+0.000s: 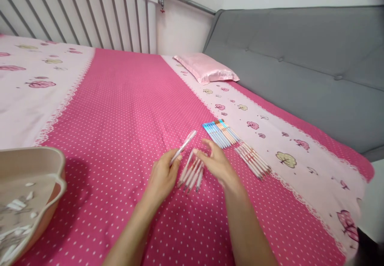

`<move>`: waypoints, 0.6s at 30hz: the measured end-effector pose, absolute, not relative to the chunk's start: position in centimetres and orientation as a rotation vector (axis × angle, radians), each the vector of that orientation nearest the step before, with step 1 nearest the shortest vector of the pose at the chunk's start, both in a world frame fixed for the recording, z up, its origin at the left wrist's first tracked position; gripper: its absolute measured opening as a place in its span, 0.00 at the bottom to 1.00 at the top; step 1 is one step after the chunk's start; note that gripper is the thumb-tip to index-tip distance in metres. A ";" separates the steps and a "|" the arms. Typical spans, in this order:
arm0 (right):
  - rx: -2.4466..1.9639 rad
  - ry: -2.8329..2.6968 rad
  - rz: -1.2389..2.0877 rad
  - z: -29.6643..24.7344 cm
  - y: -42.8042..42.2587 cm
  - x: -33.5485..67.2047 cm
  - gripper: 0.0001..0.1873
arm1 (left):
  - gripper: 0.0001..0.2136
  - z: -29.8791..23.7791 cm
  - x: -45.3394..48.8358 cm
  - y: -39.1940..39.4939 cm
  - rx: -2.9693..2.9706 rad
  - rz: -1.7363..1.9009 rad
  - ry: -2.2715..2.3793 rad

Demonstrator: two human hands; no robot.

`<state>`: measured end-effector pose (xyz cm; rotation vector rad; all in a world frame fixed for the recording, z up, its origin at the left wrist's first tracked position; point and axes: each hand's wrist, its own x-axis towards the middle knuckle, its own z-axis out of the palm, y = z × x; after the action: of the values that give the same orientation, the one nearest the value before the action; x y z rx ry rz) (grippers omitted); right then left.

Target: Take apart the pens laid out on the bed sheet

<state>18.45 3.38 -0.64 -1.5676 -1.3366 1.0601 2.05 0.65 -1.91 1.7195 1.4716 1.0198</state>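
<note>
On the pink dotted bedsheet (120, 110), just ahead of you, your left hand (163, 176) is pinched closed on a white pen (183, 147). It grips the pen's lower end between thumb and fingertips, and the barrel slants up and away to the right. Your right hand (216, 163) is spread, fingers apart and holding nothing, just above the loose row of pens (191, 175) that lies between both hands.

Risk one: the hold sits at the very end of the pen, so the long free end could swing and slip from a light pinch. Risk two: the soft sheet gives under pressure, and a brush from either hand could roll the row out of line.

The blue-capped bundle (221, 132) and the red-tipped bundle (253, 161) lie near, to the right, untouched. A basket (39, 154) sits well apart at the left
</note>
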 end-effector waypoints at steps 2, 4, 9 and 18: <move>-1.349 -1.301 1.377 0.2 2.8 17.3 0.23 | 0.17 -1.7 2.3 0.5 1.780 1.051 1.423; -1.208 -1.187 1.457 0.3 2.5 16.0 0.19 | 0.17 -1.6 2.5 0.3 1.874 1.035 1.427; -1.078 -0.937 1.433 -0.6 2.6 14.4 0.14 | 0.18 -1.4 2.1 0.1 1.836 1.077 1.701; -1.035 -0.752 1.527 -0.7 3.2 14.8 0.12 | 0.13 -0.9 2.2 -0.1 1.634 1.166 1.533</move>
<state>14.83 3.17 -0.70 -1.0346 -0.7524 1.5273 2.18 -0.13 -0.87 1.6341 1.5334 1.1657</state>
